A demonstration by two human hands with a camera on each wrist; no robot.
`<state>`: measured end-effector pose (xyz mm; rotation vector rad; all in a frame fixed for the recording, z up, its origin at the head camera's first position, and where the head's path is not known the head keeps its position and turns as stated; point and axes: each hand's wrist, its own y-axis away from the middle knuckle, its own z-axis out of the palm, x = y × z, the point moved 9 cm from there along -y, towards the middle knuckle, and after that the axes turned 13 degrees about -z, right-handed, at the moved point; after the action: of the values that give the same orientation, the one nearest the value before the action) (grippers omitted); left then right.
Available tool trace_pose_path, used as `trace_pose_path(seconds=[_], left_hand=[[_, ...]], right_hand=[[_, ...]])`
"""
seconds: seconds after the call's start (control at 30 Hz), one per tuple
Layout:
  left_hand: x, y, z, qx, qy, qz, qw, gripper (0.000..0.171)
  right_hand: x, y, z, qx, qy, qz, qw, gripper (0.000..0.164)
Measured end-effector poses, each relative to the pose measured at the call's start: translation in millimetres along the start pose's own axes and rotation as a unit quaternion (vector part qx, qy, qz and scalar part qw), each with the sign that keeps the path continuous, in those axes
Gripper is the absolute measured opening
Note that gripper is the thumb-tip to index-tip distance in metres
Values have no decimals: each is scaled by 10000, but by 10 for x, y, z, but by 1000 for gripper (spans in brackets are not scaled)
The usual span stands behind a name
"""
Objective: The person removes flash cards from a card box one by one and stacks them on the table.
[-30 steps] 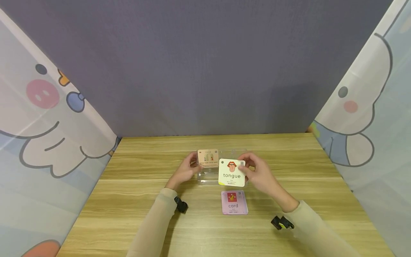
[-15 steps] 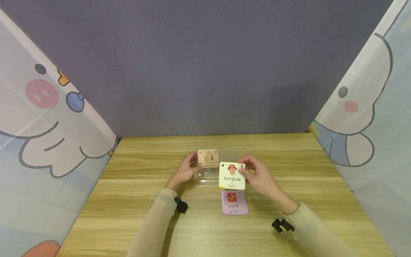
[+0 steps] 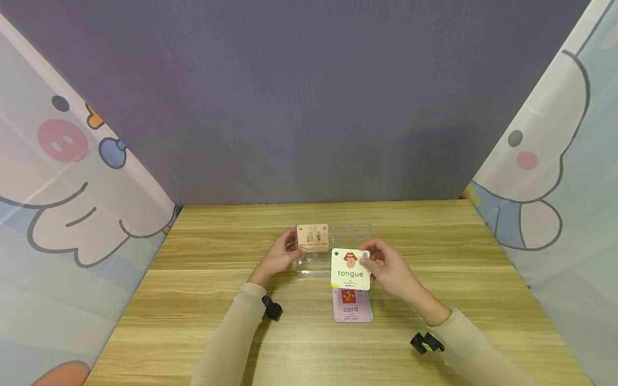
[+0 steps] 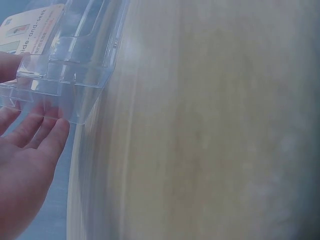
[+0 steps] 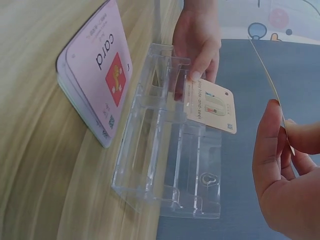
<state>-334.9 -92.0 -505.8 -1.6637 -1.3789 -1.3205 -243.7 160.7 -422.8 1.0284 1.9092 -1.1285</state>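
A clear plastic tiered card rack (image 3: 354,231) stands on the table. My left hand (image 3: 277,256) grips its left end, thumb in front and fingers behind. A peach "play hide-and-seek" card (image 3: 313,236) stands in the rack's upper tier beside that thumb. My right hand (image 3: 392,271) pinches a cream "tongue" card (image 3: 348,281) by its right edge, in front of the rack. The right wrist view shows this card edge-on, between thumb and fingers. Below it lies a small stack with a pink "card" card (image 5: 105,75) on top, its upper edge overlapped in the head view.
The wooden table (image 3: 203,300) runs back to a grey-purple fabric panel (image 3: 309,107). Cartoon-printed curtains (image 3: 63,214) flank both sides. Black wrist devices (image 3: 427,343) sit at both sleeves.
My right hand has moved the "tongue" card down and slightly right, from before the rack to over the pink card's top edge. The left hand and rack have stayed put.
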Motion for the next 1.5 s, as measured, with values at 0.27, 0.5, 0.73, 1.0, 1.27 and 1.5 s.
trace_pose_path(seconds=[0.27,0.5,0.73,1.0,1.27,1.5], left_hand=[[-7,13,-1,40,-26,15,10000,60],[-14,13,1,27,56,-2,10000,60],[-6,27,17,-106,66,-12,9999,65],[-13,12,1,-23,3,15,10000,61],[-15,-5,-2,-53,4,25,10000,60],[-15,-13,-4,-95,-13,67,9999,58]], right_hand=[[59,69,26,-59,-27,112,9999,22],[116,117,71,-128,-145,240,9995,22],[148,148,103,-155,-185,185,9995,22],[227,185,146,-244,-293,241,9990,26],[239,215,175,-300,-110,250,9992,23],[283,231,221,-397,-26,279,9988,22]])
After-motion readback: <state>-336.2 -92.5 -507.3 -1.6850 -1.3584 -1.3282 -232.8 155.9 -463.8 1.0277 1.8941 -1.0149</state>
